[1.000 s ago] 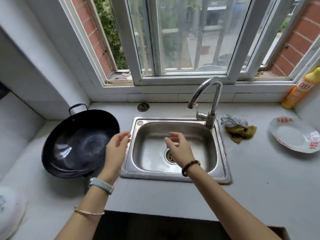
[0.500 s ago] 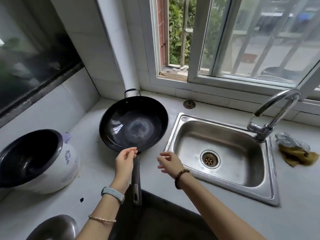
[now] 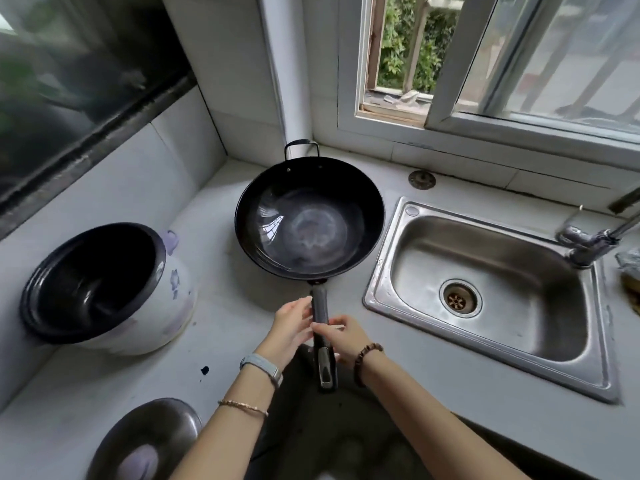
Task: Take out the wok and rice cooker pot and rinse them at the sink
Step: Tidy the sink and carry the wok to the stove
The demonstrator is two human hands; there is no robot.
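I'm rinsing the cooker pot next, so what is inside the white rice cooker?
A dark inner pot sits inside the white rice cooker, its rim at the opening. Nothing shows in it, though its interior is dim. The cooker's body hides its outside.

— Where does the wok (image 3: 310,220) sit?
— On the tabletop (image 3: 104,382), left of the sink (image 3: 377,278), below the window (image 3: 519,64); its handle (image 3: 320,306) points at the person (left hand (image 3: 291,327) beside it, right hand (image 3: 343,336) over it).
— And the rice cooker (image 3: 166,306)?
— Further left, by the wall (image 3: 138,174), pot (image 3: 90,282) inside; a lid (image 3: 145,438) lies nearer.
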